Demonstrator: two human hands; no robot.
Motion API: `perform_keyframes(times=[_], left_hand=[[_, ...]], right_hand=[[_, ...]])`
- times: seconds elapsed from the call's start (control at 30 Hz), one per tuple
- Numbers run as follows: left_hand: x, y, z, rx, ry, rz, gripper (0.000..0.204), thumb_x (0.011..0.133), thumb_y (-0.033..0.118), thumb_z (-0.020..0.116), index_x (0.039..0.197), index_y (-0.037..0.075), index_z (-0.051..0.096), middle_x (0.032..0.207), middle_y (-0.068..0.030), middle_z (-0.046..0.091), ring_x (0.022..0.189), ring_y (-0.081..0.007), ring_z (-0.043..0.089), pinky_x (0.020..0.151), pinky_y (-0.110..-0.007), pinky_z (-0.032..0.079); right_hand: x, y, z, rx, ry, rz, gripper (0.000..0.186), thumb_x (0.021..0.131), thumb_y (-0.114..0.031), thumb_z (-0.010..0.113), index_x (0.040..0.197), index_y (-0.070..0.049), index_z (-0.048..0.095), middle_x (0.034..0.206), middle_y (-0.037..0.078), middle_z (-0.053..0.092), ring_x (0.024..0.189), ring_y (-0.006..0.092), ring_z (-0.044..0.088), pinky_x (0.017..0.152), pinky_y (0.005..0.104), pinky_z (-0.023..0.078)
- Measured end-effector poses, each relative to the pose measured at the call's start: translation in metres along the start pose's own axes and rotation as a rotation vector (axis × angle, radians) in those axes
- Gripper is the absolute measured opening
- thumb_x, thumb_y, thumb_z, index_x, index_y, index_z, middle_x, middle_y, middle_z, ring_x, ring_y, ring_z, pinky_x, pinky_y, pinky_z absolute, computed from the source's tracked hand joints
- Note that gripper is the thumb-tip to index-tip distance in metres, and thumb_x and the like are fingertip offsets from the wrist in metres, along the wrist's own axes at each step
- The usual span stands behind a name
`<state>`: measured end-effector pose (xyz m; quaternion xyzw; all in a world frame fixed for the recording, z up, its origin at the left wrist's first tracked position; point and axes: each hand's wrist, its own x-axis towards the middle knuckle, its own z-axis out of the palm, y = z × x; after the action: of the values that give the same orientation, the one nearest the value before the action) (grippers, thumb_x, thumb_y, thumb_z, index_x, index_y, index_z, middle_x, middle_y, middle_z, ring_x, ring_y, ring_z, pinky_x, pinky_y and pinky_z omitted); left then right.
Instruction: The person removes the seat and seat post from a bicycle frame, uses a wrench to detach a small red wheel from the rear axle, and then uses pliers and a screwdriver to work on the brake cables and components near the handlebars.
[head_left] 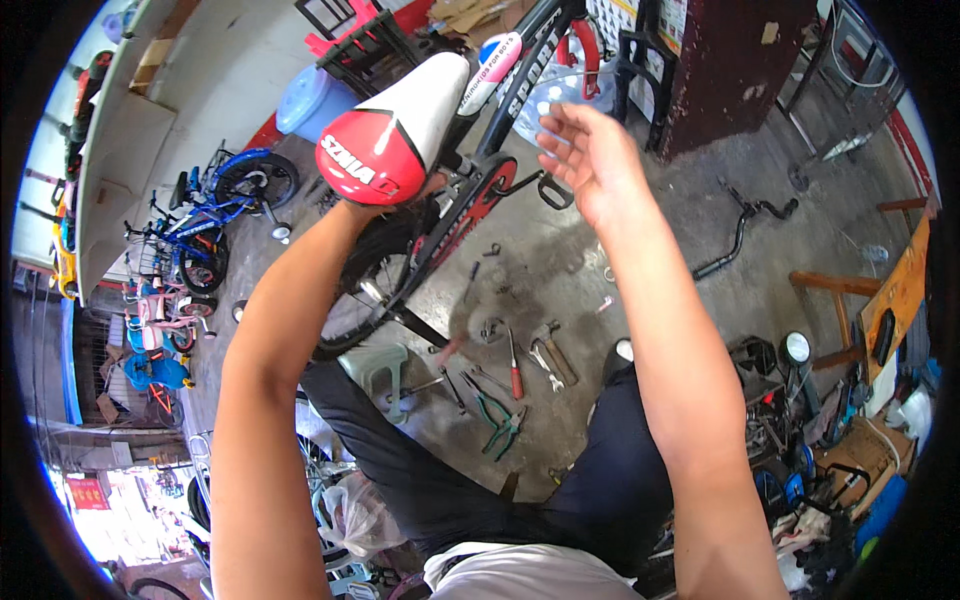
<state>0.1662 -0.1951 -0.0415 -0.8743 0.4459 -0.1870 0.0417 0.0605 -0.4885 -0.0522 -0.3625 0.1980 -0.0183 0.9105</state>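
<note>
A small bicycle with a dark frame (524, 85) stands in front of me, its red and white saddle (375, 150) toward me. My left hand (434, 186) reaches under the saddle, by the seat post. The saddle hides most of its fingers, so its grip does not show. To the right of the frame, my right hand (585, 155) is raised with loosely curled fingers apart and nothing seen in them. Below it are the pedal (555, 191) and the red chain guard (492, 180). The rear wheel (352, 310) is partly behind my left forearm.
On the stained floor lie green-handled pliers (497, 425), a red-handled screwdriver (515, 365), a hammer (562, 362) and wrenches (546, 366). A pale green stool (383, 365) stands by my left leg. A loose black handlebar (740, 232) lies at right. Blue bike (225, 200) at left.
</note>
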Motion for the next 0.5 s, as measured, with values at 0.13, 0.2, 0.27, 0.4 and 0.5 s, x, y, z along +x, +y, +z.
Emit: perform_keyframes(times=[0.13, 0.2, 0.27, 0.4, 0.5], left_hand=[[0.003, 0.002, 0.01, -0.037, 0.029, 0.06, 0.095, 0.073, 0.044, 0.082, 0.154, 0.012, 0.045, 0.15, -0.0184, 0.051, 0.139, -0.039, 0.048, 0.116, -0.048, 0.037], [0.0, 0.001, 0.016, -0.079, 0.068, 0.118, 0.095, 0.073, 0.044, 0.082, 0.154, 0.011, 0.045, 0.15, -0.0178, 0.052, 0.139, -0.0387, 0.049, 0.116, -0.048, 0.038], [-0.001, -0.001, 0.025, -0.16, 0.076, 0.123, 0.087, 0.073, 0.044, 0.082, 0.148, 0.012, 0.053, 0.145, -0.0164, 0.056, 0.135, -0.038, 0.052, 0.114, -0.049, 0.04], [-0.008, -0.002, 0.057, -0.219, 0.099, 0.127, 0.085, 0.074, 0.046, 0.081, 0.147, 0.013, 0.054, 0.144, -0.0156, 0.057, 0.134, -0.0374, 0.053, 0.113, -0.049, 0.04], [-0.017, -0.005, 0.086, -0.251, 0.101, 0.126, 0.083, 0.075, 0.047, 0.081, 0.146, 0.013, 0.055, 0.143, -0.015, 0.057, 0.133, -0.037, 0.053, 0.113, -0.049, 0.041]], right_hand=[[-0.007, -0.014, -0.012, -0.023, 0.03, -0.048, 0.021, 0.092, -0.022, 0.067, 0.104, -0.005, 0.069, 0.098, 0.006, 0.072, 0.086, 0.0171, 0.068, 0.077, 0.0338, 0.054], [-0.005, -0.02, -0.025, -0.062, 0.057, -0.069, 0.022, 0.092, -0.023, 0.069, 0.105, -0.006, 0.068, 0.098, 0.006, 0.071, 0.087, 0.0172, 0.068, 0.079, 0.0345, 0.053], [0.002, -0.022, -0.044, -0.13, 0.145, -0.107, 0.028, 0.091, -0.026, 0.071, 0.11, -0.006, 0.068, 0.105, 0.007, 0.071, 0.093, 0.0175, 0.067, 0.081, 0.0357, 0.053], [0.007, -0.034, -0.072, -0.623, 0.376, -0.365, 0.077, 0.086, -0.043, 0.077, 0.142, 0.002, 0.05, 0.141, 0.02, 0.054, 0.127, 0.0282, 0.054, 0.101, 0.0421, 0.047], [0.027, -0.036, -0.095, -0.963, 0.435, -0.412, 0.101, 0.084, -0.057, 0.076, 0.155, 0.002, 0.034, 0.156, 0.026, 0.039, 0.146, 0.0337, 0.039, 0.119, 0.0432, 0.032]])
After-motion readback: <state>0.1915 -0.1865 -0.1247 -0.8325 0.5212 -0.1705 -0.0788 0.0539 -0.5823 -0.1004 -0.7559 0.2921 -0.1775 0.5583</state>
